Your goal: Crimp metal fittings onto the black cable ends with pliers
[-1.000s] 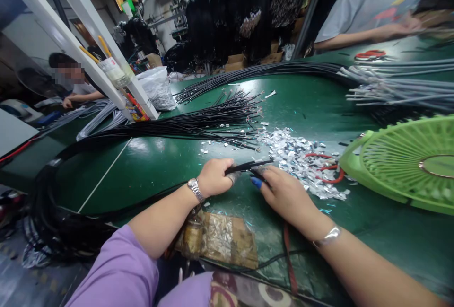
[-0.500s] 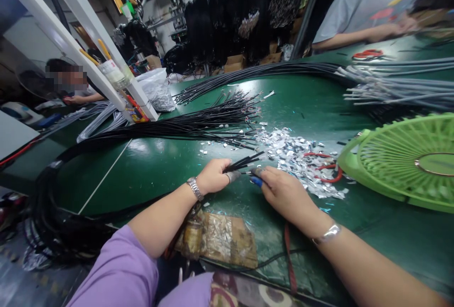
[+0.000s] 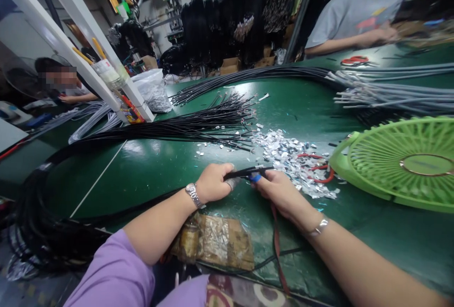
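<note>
My left hand (image 3: 215, 181) is closed around a few black cables (image 3: 244, 172), whose ends point right. At those ends my right hand (image 3: 276, 185) is closed too, thumb and fingers pinching the cables; something blue shows at its fingertips, too small to name. Dark wrappings cover some fingertips. Just beyond my hands lies a large bundle of black cables (image 3: 184, 125) with stripped ends fanned to the right. A heap of silvery foil scraps (image 3: 283, 148) is spread behind my right hand, with red-handled scissors (image 3: 328, 174) partly among them.
A green fan (image 3: 400, 165) lies at the right. Grey cables (image 3: 383, 92) and another red-handled pair of scissors (image 3: 354, 60) are farther back. White posts (image 3: 85, 37) rise at the left beside a plastic bag (image 3: 156, 92). Taped cardboard (image 3: 227, 241) is at the near edge. Two other people sit across the table.
My right hand has moved onto the cable ends and now meets the bundle in my left hand. The whole view has shifted slightly.
</note>
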The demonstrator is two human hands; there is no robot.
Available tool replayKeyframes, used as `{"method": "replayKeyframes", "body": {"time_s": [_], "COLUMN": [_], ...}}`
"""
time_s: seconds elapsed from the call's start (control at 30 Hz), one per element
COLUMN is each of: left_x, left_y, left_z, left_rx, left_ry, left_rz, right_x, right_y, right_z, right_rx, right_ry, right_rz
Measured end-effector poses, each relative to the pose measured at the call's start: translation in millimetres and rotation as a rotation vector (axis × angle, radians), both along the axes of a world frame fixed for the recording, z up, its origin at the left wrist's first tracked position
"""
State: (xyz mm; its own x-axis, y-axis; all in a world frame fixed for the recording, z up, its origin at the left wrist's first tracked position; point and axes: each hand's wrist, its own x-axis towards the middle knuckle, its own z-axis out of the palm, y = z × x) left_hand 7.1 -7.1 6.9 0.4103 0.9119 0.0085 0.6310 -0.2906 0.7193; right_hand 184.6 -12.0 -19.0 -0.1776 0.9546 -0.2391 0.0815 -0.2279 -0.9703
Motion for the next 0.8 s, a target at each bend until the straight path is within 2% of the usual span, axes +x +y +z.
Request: {"method": "replayKeyframes", "body": {"time_s": [0.1,0.37,0.7,0.8], "left_x": [0.6,0.9,0.9,0.7], "left_y": [-1.7,0.2,-1.3,-0.8], "left_z": [1.8,-2.0,-0.2,-1.4], "left_rx": [0.106,0.010,0.133,0.111], "left_ry": [0.066,-0.085,-0.003,-0.043], "left_rz": [-0.005,0.016,0.033,0.034], "right_x": [-3.1,-3.1,-7.6,-8.3], "right_y": [-4.2,-6.8,-7.3,-8.2], "right_z": [0.3,-0.8,1.0,3.0], "right_rx": [0.019,0.185,0.053,0.012], "right_ry": [0.054,0.079,0.178,0.248], "right_rz": [-0.011,-0.044,-0.059,-0.053]}}
